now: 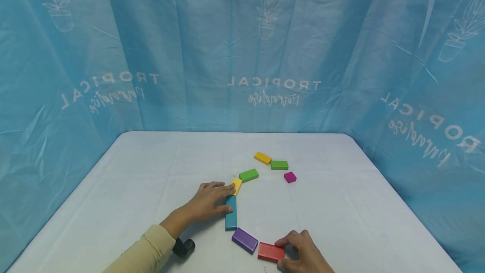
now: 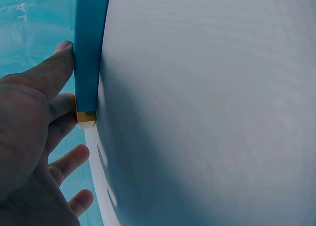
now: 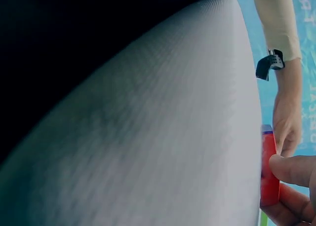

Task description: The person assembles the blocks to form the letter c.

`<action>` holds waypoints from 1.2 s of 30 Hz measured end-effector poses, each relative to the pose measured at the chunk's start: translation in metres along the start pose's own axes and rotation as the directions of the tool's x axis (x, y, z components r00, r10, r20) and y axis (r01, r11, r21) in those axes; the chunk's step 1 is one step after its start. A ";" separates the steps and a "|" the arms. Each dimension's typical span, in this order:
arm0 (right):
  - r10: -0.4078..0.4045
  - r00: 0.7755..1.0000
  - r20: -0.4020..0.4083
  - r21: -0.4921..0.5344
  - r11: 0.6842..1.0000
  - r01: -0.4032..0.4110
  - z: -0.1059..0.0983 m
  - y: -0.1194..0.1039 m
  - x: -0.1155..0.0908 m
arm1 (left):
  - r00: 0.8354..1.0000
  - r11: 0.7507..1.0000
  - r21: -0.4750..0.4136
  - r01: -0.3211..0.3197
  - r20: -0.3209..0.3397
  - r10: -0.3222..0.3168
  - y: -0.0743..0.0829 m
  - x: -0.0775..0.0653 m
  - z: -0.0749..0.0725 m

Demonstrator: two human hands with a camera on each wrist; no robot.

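My left hand (image 1: 213,200), fingers loosely extended, touches the teal block (image 1: 231,218) with its thumb and the yellow block (image 1: 236,185) beyond it with a fingertip. In the left wrist view, the thumb lies against the side of the teal block (image 2: 90,53). My right hand (image 1: 303,252) pinches the right end of a red block (image 1: 270,252) between thumb and finger; the red block (image 3: 269,171) also shows in the right wrist view. Between the red and teal blocks lies a purple block (image 1: 244,240). A green block (image 1: 249,175) sits just past the yellow one.
Farther back are an orange-yellow block (image 1: 263,158), another green block (image 1: 279,165) and a small magenta block (image 1: 290,177); together the blocks form an open curve. All lie on a white table (image 1: 151,167). Blue printed curtains (image 1: 212,54) surround the table.
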State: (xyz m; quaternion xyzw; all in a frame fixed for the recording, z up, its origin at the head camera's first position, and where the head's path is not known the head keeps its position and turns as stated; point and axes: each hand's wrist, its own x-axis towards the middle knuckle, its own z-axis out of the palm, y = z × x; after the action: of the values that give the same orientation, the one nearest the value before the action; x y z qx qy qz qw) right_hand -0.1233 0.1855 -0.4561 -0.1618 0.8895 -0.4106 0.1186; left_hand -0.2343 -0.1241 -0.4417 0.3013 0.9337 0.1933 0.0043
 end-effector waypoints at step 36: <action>-0.010 1.000 -0.026 -0.036 0.999 0.009 0.001 -0.001 0.002 | 1.000 1.000 0.004 0.020 0.000 -0.020 0.000 0.001 0.001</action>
State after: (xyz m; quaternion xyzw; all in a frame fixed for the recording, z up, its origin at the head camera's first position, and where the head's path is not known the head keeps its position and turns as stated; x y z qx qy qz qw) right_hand -0.1249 0.1834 -0.4558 -0.1629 0.8973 -0.3973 0.1021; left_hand -0.2350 -0.1229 -0.4426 0.2922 0.9370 0.1912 0.0056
